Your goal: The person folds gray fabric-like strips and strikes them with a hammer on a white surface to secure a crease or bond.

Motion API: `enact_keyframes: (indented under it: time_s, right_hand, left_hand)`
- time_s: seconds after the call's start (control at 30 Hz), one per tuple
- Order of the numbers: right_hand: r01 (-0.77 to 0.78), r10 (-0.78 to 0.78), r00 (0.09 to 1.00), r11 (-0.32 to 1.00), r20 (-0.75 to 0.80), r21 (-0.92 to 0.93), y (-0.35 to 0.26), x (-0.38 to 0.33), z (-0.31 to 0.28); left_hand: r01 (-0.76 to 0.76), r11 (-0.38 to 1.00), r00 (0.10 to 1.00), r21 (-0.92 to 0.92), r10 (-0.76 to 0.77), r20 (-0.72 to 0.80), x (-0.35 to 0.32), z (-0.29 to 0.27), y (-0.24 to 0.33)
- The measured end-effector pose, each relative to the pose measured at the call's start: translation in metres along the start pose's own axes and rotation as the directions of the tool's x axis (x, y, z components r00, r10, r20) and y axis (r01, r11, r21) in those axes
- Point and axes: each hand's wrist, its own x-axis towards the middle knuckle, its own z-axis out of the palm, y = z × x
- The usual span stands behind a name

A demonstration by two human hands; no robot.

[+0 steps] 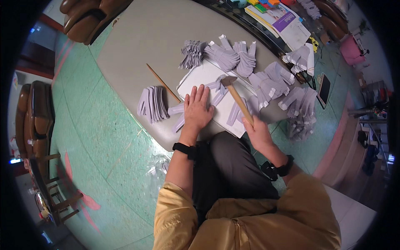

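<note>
My left hand (198, 110) lies flat, fingers stretched out, pressing on pale lilac Y-shaped strips (176, 110) at the near left edge of a white board (196, 79). My right hand (259, 134) grips the wooden handle of a hammer (240, 102). The hammer's dark head is over or against the far end of a lilac piece (218, 96); whether it touches cannot be told. Another lilac forked piece (234, 113) rests on the board beside the handle. Left of my left hand stands a stack of similar pieces (151, 104).
Several lilac bundles (223, 57) surround the board's far and right sides on the grey table (139, 37). A thin brown stick (161, 81) lies left of the board. Papers (287, 29) and colourful blocks (262, 6) lie farther right, a phone (323, 91) at the right edge.
</note>
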Motion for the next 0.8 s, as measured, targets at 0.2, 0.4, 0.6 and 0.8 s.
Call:
enact_keyframes:
  time_s: [0.2,0.4,0.6,0.8]
  right_hand:
    - [0.003,-0.001,1.0,0.996,0.026,-0.09,0.02,0.004,0.002]
    - [0.035,-0.013,0.99,0.987,-0.138,0.157,0.027,-0.022,-0.043]
    - [-0.065,0.09,0.991,0.971,-0.1,0.229,0.065,-0.039,-0.067]
    - [-0.124,0.163,0.982,0.937,-0.092,0.328,0.081,-0.044,-0.062]
  left_hand:
    - [0.024,0.999,0.994,0.041,-0.02,-0.104,0.017,-0.004,0.016]
    - [0.016,0.992,0.952,0.127,0.024,-0.305,0.046,-0.003,0.021]
    - [0.215,0.695,0.963,-0.686,-0.266,0.032,0.028,-0.005,0.011]
    - [0.422,0.119,0.894,-0.899,-0.217,0.391,-0.009,-0.013,0.043]
